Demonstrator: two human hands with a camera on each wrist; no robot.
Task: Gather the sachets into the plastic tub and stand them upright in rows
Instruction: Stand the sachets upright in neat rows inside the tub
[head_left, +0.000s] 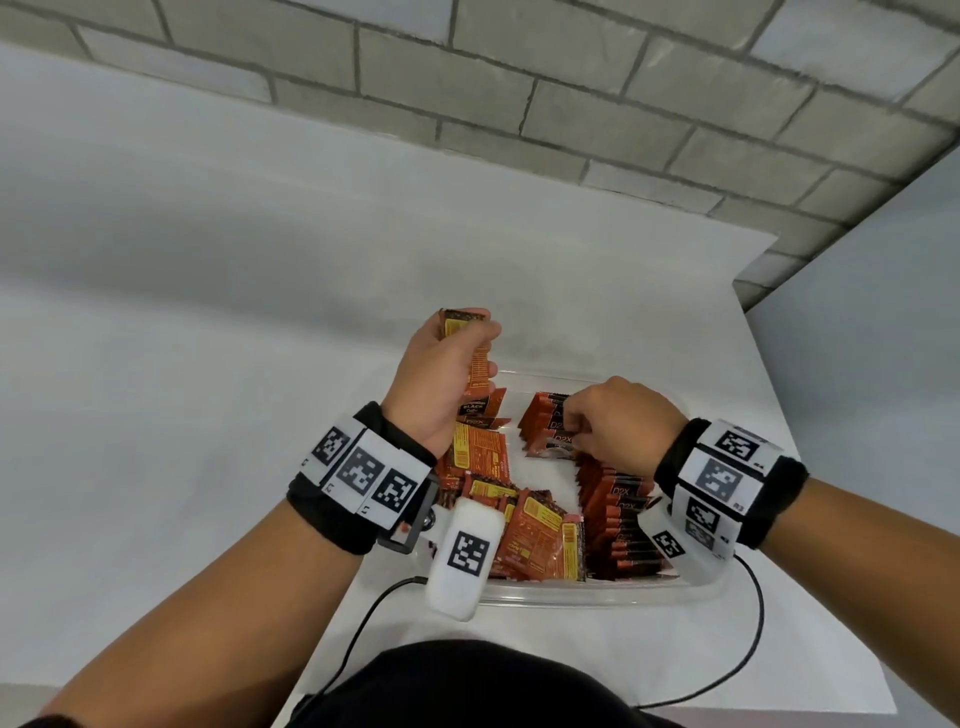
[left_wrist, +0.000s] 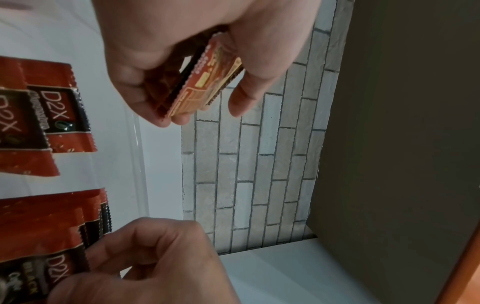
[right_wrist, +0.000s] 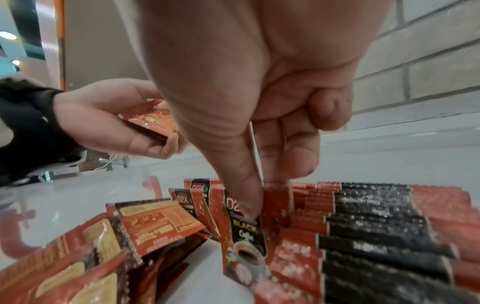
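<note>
A clear plastic tub (head_left: 571, 593) sits on the white table in front of me. Orange and black sachets stand upright in a row (head_left: 618, 519) along its right side, and loose ones (head_left: 524, 525) lie flat in its left half. My left hand (head_left: 467, 358) is raised over the tub's far left corner and grips a small stack of sachets (left_wrist: 207, 78). My right hand (head_left: 571, 428) reaches down into the tub at the far end of the row. Its thumb and fingertips pinch the top of one upright sachet (right_wrist: 245, 232) next to the standing row (right_wrist: 376, 236).
The table (head_left: 675, 322) ends close behind the tub at a grey brick wall (head_left: 571, 104), and its right edge lies just beyond the tub. Black cables (head_left: 363, 629) trail from my wrist cameras across the table's near edge. A bare white surface spreads to the left.
</note>
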